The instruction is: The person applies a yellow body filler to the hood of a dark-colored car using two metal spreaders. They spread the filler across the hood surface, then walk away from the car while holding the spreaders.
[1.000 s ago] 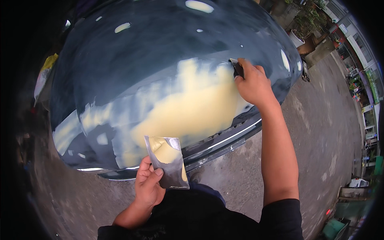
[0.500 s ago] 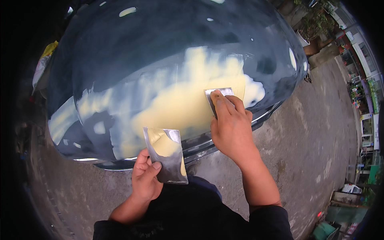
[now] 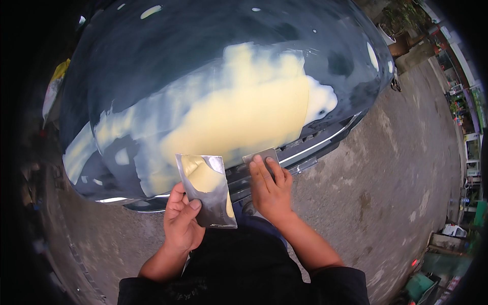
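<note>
My left hand (image 3: 180,218) grips a flat metal plate (image 3: 211,208) with a mound of pale yellow paste (image 3: 203,178) on its upper part. My right hand (image 3: 269,193) presses its fingers onto a thin grey spreader (image 3: 265,153) at the lower rim of the coated panel, just right of the plate. Above both hands lies a dark, glossy vehicle panel (image 3: 178,56), with a broad, uneven pale yellow coat (image 3: 239,112) across its lower half, thicker toward the right and streaky toward the left. Whether the spreader touches the panel is unclear.
A concrete ground (image 3: 371,183) surrounds the vehicle's dark lower trim (image 3: 312,150). A yellow and white sack (image 3: 56,84) is at the far left. Potted plants (image 3: 401,15) stand at upper right, and assorted items (image 3: 452,229) line the right rim.
My right hand has come down and left across the coat with the spreader, leaving a smoother band at the right. The plate in my left hand sits slightly higher in view.
</note>
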The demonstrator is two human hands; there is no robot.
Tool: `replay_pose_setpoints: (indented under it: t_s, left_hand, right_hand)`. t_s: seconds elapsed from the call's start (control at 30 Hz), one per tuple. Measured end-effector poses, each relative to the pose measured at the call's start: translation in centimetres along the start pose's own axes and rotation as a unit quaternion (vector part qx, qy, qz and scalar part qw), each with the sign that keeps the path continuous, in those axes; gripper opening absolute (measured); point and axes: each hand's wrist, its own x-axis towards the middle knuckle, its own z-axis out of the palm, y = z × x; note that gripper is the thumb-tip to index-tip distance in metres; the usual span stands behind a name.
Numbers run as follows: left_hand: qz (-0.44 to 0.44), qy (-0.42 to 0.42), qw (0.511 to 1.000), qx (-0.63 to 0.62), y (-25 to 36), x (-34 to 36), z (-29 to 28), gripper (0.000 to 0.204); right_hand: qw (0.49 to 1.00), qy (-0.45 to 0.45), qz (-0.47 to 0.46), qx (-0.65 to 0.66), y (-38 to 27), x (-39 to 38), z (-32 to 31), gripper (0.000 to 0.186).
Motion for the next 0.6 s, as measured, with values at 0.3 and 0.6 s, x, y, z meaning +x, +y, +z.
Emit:
replay_pose_setpoints:
  t_s: [0.3, 0.6]
  left_hand:
    - [0.015, -0.008, 1.0, 0.003, 0.2, 0.3, 0.4, 0.045]
    - [0.003, -0.023, 1.0, 0.008, 0.2, 0.6, 1.0, 0.044]
  right_hand:
    - [0.996, -0.028, 0.08, 0.01, 0.8, 1.6, -5.6, 0.057]
    - [0.98, -0.1, 0.173, 0.015, 13.6, 19.1, -9.2, 0.049]
